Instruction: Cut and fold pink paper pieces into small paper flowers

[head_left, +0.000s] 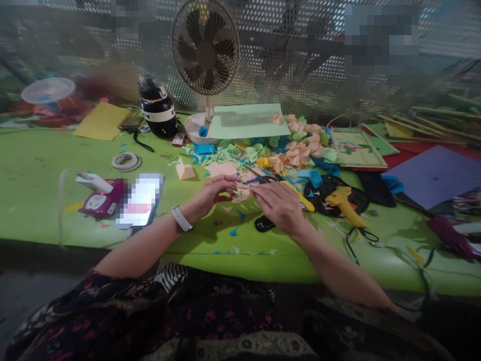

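My left hand (211, 194) and my right hand (278, 204) meet over the green table (33, 170), fingers pinched together on a small pink piece of folded paper (242, 192) held between them. A watch with a pale strap sits on my left wrist. Just beyond my hands lie scissors with yellow handles (296, 194), and a small black object (264, 223) rests under my right hand. A pile of folded paper flowers (300, 145) in pink, green and blue spreads behind.
A desk fan (206, 50) stands at the back with a pale green sheet (248, 121) at its base. A yellow glue gun (347, 203), tape roll (126, 161), phone (141, 200), helmet (157, 108), purple card (436, 175) and cables lie around.
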`<action>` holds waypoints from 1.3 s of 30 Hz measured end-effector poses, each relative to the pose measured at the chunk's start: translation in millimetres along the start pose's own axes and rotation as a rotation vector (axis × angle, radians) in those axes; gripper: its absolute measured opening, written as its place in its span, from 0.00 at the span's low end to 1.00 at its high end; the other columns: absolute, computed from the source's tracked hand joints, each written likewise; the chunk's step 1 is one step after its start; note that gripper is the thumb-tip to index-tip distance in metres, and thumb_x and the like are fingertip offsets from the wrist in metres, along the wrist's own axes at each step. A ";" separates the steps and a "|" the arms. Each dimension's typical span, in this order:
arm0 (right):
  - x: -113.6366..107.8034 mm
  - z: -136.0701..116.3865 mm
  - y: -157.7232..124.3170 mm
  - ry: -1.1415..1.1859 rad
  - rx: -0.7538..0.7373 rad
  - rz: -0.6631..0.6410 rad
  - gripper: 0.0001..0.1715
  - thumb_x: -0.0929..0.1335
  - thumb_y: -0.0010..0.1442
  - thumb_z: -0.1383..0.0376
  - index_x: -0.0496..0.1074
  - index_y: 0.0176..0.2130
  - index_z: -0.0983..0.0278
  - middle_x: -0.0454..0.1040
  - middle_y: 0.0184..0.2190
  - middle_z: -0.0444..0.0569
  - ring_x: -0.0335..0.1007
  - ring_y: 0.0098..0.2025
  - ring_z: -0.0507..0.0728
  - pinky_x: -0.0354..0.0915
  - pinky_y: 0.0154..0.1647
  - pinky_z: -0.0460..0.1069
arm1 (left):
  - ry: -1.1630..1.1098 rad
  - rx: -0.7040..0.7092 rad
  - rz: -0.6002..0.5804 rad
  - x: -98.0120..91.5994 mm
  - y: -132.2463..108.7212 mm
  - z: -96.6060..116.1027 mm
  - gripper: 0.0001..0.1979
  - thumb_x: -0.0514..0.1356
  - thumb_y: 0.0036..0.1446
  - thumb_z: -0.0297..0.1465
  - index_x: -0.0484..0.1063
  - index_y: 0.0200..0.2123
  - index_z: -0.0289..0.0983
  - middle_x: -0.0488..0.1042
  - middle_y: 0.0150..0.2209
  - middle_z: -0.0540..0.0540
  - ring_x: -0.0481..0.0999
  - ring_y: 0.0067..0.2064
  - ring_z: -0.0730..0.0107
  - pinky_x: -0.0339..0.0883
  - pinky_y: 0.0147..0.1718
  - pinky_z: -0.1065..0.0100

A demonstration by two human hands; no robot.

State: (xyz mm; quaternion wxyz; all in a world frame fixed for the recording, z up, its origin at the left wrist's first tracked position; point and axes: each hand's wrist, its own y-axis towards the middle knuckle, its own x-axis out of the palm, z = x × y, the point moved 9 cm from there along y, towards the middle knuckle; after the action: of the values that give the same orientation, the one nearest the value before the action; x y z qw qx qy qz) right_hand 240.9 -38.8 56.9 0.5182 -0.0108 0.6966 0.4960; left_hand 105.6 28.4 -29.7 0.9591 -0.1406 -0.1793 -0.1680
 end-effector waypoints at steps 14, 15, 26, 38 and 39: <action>4.1 2.3 -2.1 0.040 0.017 -0.037 0.14 0.66 0.66 0.70 0.78 0.48 0.60 0.83 0.40 0.50 0.78 0.41 0.58 0.70 0.41 0.54 | -0.034 -0.028 -0.003 1.8 0.0 -2.3 0.09 0.64 0.49 0.27 0.78 0.36 0.35 0.74 0.28 0.50 0.72 0.30 0.77 0.68 0.29 0.74; 5.2 3.6 -2.6 0.051 0.030 -0.050 0.14 0.66 0.66 0.69 0.78 0.48 0.59 0.82 0.41 0.50 0.77 0.42 0.58 0.70 0.41 0.54 | -0.033 -0.030 -0.003 1.5 0.4 -3.0 0.09 0.63 0.49 0.27 0.78 0.36 0.35 0.73 0.28 0.50 0.72 0.30 0.77 0.68 0.29 0.74; 4.3 -3.9 -5.1 -0.023 -0.049 -0.073 0.17 0.67 0.65 0.71 0.77 0.50 0.55 0.80 0.46 0.49 0.74 0.47 0.59 0.68 0.48 0.55 | 0.370 0.337 -0.053 9.7 -7.3 18.4 0.09 0.67 0.52 0.32 0.79 0.37 0.36 0.78 0.35 0.46 0.74 0.32 0.74 0.69 0.32 0.70; 8.5 6.9 -1.9 0.117 0.103 -0.072 0.14 0.63 0.67 0.68 0.74 0.50 0.61 0.81 0.41 0.52 0.74 0.43 0.60 0.68 0.46 0.56 | 0.718 0.763 0.015 20.1 -29.2 50.4 0.06 0.64 0.58 0.29 0.82 0.37 0.40 0.76 0.34 0.44 0.74 0.37 0.67 0.70 0.33 0.66; 8.0 7.2 -1.8 0.129 0.105 -0.068 0.14 0.63 0.67 0.69 0.74 0.49 0.61 0.80 0.41 0.52 0.74 0.43 0.60 0.69 0.46 0.55 | 0.742 0.773 0.002 22.0 -29.8 50.1 0.07 0.64 0.58 0.28 0.82 0.38 0.40 0.76 0.34 0.43 0.74 0.37 0.66 0.70 0.34 0.66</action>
State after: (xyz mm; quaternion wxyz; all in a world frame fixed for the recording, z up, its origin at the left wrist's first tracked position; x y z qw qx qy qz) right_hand 243.2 -30.7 50.1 0.4887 -0.0392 0.7529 0.4392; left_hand 99.0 12.0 30.1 0.9400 0.2916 0.1229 -0.1272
